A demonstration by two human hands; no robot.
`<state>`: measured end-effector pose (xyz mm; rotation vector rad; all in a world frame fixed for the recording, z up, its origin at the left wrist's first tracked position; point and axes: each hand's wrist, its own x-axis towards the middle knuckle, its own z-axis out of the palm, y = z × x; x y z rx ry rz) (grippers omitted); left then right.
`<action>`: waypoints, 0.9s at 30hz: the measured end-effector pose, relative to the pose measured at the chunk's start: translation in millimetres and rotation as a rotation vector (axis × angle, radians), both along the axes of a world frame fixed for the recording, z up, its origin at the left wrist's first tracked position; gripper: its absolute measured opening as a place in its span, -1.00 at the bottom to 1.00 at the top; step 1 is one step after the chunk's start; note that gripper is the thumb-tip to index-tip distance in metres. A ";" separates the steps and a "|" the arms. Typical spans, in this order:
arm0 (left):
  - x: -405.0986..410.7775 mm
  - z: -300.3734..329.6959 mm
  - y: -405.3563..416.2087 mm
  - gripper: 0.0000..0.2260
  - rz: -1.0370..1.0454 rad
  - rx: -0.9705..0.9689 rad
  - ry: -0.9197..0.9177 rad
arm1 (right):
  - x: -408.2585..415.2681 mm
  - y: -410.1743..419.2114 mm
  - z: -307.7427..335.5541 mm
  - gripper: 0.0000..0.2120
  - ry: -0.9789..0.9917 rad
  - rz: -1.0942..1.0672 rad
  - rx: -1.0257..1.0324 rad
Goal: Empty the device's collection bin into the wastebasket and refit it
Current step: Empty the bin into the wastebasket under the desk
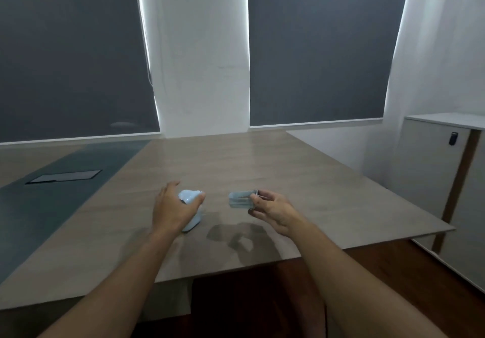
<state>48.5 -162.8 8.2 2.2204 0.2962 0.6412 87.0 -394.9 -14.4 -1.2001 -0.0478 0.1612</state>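
A small pale blue device [189, 199] stands on the wooden table [262, 169], a little left of centre. My left hand [172, 206] rests around it, fingers spread over its top and side, thumb against its right face. My right hand [273, 210] holds a small clear collection bin [241, 200] by its right end, raised just above the tabletop and apart from the device. Something brownish lies inside the bin. No wastebasket is in view.
A dark green strip with a black cable hatch [64, 176] runs along the table's left. A pale cabinet [446, 180] stands at the right, past the table's corner. Dark blinds and a white wall fill the back. Brown floor shows below the near edge.
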 end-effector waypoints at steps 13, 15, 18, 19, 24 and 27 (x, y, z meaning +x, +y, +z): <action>-30.3 33.9 -205.9 -0.61 -0.557 -0.167 -0.059 | -111.5 -184.2 31.0 -0.60 -0.046 -0.335 -0.031; -41.8 22.7 -241.3 -0.60 -0.655 -0.188 -0.009 | -132.2 -214.2 23.2 -0.54 -0.029 -0.405 -0.081; -53.5 5.4 -280.1 -0.46 -0.759 -0.254 0.045 | -161.7 -249.1 8.3 -0.57 0.027 -0.465 -0.181; -56.0 -4.2 -295.4 -0.40 -0.791 -0.281 0.077 | -175.2 -261.4 1.1 -0.65 0.041 -0.474 -0.206; -67.7 -71.1 -349.0 -0.54 -0.939 -0.319 0.269 | -225.1 -309.1 -47.7 -0.75 0.165 -0.477 -0.283; -80.1 -124.3 -366.6 -0.63 -0.971 -0.292 0.411 | -237.9 -332.0 -92.5 -0.72 0.277 -0.475 -0.253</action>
